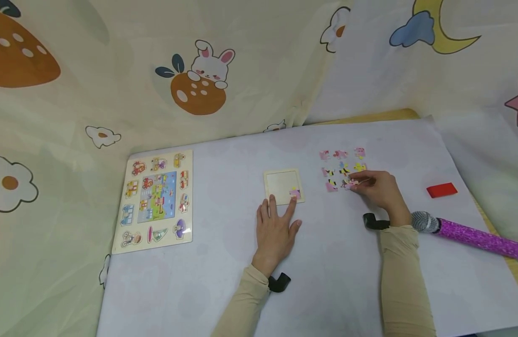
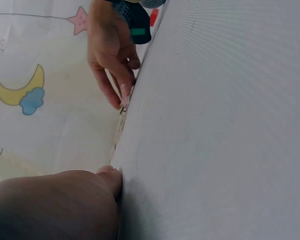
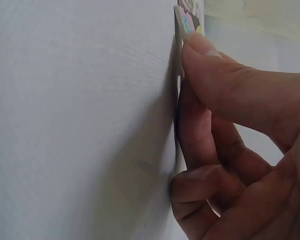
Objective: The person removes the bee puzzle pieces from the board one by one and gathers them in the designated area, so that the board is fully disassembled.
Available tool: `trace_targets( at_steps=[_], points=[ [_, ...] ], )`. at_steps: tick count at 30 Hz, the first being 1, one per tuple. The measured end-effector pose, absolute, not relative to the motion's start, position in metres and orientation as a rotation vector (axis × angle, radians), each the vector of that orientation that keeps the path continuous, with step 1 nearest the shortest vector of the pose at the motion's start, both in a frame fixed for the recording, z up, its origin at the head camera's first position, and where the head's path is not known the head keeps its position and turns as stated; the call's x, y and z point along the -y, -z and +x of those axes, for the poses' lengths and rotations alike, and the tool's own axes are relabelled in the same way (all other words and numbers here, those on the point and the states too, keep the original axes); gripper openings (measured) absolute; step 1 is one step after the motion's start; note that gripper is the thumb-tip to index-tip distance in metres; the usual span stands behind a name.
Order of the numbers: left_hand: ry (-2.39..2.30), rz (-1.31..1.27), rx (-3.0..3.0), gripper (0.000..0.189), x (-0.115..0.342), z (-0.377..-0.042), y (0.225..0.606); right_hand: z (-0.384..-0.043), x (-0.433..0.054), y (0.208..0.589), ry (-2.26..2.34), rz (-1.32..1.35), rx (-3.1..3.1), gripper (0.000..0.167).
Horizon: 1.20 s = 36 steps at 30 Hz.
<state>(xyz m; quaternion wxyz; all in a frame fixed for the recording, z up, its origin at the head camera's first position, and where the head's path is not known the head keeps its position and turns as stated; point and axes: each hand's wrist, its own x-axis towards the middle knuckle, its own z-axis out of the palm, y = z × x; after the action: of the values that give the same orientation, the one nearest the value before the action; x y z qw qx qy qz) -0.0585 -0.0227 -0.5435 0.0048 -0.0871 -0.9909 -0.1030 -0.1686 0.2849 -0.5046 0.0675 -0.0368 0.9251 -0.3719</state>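
Note:
My left hand [image 1: 276,234] lies spread with straight fingers, its fingertips at the near edge of a small square wooden puzzle tray [image 1: 265,185]. One pink jigsaw piece [image 1: 295,192] sits in the tray's near right corner, by my index fingertip. To the right, my right hand [image 1: 381,189] pinches a pink jigsaw piece [image 3: 186,19] between thumb and fingers, at the near right of a group of loose pieces [image 1: 331,186]. Those pieces lie in rough rows, pink with some yellow and black. In the left wrist view, the right hand [image 2: 112,50] reaches down to the table's surface.
A larger wooden puzzle board [image 1: 187,196] with vehicle pictures lies at the left. Right of the right hand are a red block [image 1: 441,190] and a purple glittery microphone [image 1: 477,236]. A printed cloth [image 1: 259,61] hangs behind the white-covered table [image 1: 225,281].

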Motion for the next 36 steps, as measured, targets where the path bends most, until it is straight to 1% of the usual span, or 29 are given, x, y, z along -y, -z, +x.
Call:
trace_targets(
  at_steps=[11, 21, 25, 29, 32, 36],
  points=[
    [0.326, -0.255, 3.098, 0.066, 0.024, -0.057, 0.545, -0.169, -0.285, 0.508, 1.093, -0.191, -2.850, 0.031],
    [0.329, -0.250, 3.114, 0.069, 0.024, -0.058, 0.544, -0.167, -0.278, 0.503, 1.125, -0.177, -2.858, 0.034],
    [0.336, -0.245, 3.123, 0.069, 0.024, -0.058, 0.543, -0.168, -0.258, 0.501, 1.198, -0.240, -2.851, 0.031],
    [0.345, -0.244, 3.122, 0.071, 0.025, -0.058, 0.544, -0.169, -0.227, 0.498, 1.229, -0.389, -2.817, 0.029],
    [0.338, -0.244, 3.110, 0.072, 0.025, -0.058, 0.545, -0.171, -0.203, 0.496, 1.217, -0.533, -2.773, 0.031],
    [0.340, -0.238, 3.115, 0.075, 0.025, -0.059, 0.545, -0.174, -0.178, 0.497, 1.137, -0.629, -2.714, 0.036]
  ],
)
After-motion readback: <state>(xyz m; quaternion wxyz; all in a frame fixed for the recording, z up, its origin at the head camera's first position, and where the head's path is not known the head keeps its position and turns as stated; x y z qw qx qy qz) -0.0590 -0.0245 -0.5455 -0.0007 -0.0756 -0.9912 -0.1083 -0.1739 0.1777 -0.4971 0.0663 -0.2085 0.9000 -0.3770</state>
